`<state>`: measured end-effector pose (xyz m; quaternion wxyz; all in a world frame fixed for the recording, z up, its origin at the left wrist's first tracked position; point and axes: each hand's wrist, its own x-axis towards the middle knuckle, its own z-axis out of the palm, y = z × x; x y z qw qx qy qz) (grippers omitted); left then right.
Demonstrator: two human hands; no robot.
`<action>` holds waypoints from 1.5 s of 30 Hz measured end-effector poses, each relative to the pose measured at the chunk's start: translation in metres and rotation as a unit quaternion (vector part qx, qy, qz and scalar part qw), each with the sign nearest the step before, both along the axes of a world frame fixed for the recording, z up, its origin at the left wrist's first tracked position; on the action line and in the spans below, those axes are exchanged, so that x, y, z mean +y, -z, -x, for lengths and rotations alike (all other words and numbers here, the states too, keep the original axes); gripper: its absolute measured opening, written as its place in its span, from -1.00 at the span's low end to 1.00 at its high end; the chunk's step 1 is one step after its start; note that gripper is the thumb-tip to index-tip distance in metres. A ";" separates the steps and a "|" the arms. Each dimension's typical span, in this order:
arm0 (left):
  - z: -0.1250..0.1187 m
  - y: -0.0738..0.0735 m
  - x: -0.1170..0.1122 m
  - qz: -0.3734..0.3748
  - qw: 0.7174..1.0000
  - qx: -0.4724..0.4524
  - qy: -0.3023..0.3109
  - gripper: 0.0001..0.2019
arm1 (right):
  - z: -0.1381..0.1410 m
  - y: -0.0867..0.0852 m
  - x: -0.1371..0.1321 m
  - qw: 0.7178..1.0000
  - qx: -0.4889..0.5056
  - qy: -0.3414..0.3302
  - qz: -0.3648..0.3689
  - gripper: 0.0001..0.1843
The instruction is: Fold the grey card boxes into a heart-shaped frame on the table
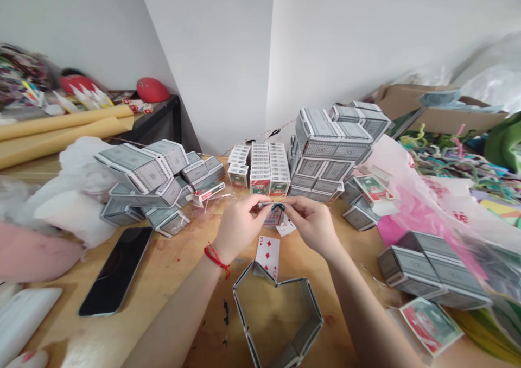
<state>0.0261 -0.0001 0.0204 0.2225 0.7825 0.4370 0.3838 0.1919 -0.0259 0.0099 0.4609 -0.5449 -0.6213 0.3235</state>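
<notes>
My left hand [240,224] and my right hand [310,220] meet over the middle of the table, thumbs and fingers pinched together. Between them is a thin playing card [265,204], seen nearly edge-on and mostly covered by the fingers. Just below lies a three of diamonds [268,253], face up, with another white card [286,227] partly hidden by my right hand. Closer to me stands a heart-shaped ring of folded cards [312,297], touching or overlapping the lower end of the three of diamonds.
Grey-backed folded-card blocks are stacked at left [138,167] and right [325,140]. Rows of card boxes [260,167] stand at the back. A black phone [116,270] lies at left; an open card box [431,324] sits front right. Plastic bags flank both sides.
</notes>
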 end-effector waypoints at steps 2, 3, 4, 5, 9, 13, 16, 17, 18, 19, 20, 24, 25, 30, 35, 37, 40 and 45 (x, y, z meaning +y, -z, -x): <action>0.000 0.000 0.000 0.011 1.000 -0.023 -0.008 -0.89 | -0.001 -0.001 -0.001 0.999 -0.015 0.015 -0.027 -0.78; 0.000 0.001 -0.001 0.012 0.999 -0.033 -0.010 -0.89 | -0.002 -0.001 -0.001 0.999 -0.028 0.024 -0.040 -0.79; -0.001 0.001 -0.001 0.011 0.999 -0.041 -0.009 -0.89 | -0.003 0.000 -0.001 0.997 -0.041 0.034 -0.052 -0.79; -0.001 0.001 -0.002 0.010 0.999 -0.045 -0.006 -0.88 | -0.004 0.000 -0.001 0.996 -0.053 0.045 -0.062 -0.79; -0.003 0.001 -0.004 0.031 0.999 -0.037 0.022 -0.83 | -0.008 0.005 0.001 0.990 -0.073 0.089 -0.080 -0.81; -0.002 0.000 -0.003 0.074 0.995 -0.029 0.064 -0.75 | -0.012 0.006 0.003 0.986 -0.090 0.123 -0.073 -0.82; -0.002 -0.001 -0.002 0.075 0.995 -0.031 0.057 -0.72 | -0.012 0.004 0.002 0.988 -0.072 0.126 -0.060 -0.84; -0.003 0.000 -0.001 0.068 0.996 -0.037 0.052 -0.72 | -0.011 0.003 0.002 0.989 -0.057 0.122 -0.053 -0.84; -0.004 0.002 -0.001 0.058 0.996 -0.044 0.046 -0.71 | -0.010 0.003 0.002 0.992 -0.040 0.115 -0.045 -0.83; -0.005 0.004 -0.001 0.047 0.997 -0.051 0.039 -0.68 | -0.009 0.002 0.002 0.993 -0.023 0.105 -0.037 -0.83; -0.006 0.007 0.000 0.035 0.997 -0.055 0.029 -0.65 | -0.007 0.002 0.002 0.995 -0.010 0.095 -0.030 -0.83; -0.010 0.017 -0.001 -0.002 0.999 -0.040 -0.016 -0.69 | -0.001 0.001 0.001 0.998 -0.002 0.062 -0.016 -0.84; -0.011 0.019 -0.002 -0.006 0.999 -0.034 -0.019 -0.70 | 0.000 0.001 0.001 0.998 -0.009 0.061 -0.013 -0.84; -0.014 0.023 -0.004 -0.020 0.999 0.023 -0.029 -0.63 | 0.004 0.001 0.001 0.994 -0.059 0.087 -0.003 -0.86; -0.012 0.015 -0.005 0.010 0.998 0.044 -0.047 -0.66 | 0.001 0.001 0.001 0.996 -0.019 0.079 0.032 -0.85; -0.011 0.011 -0.004 0.055 0.998 0.002 -0.023 -0.68 | -0.001 0.002 0.002 0.997 0.000 0.064 0.035 -0.86; -0.009 0.006 -0.003 0.124 0.989 -0.081 0.028 -0.73 | -0.002 0.004 0.002 0.998 -0.017 0.059 0.012 -0.87; -0.006 0.005 -0.001 0.115 0.989 -0.085 0.027 -0.83 | 0.001 0.004 0.000 0.993 -0.095 0.065 -0.034 -0.86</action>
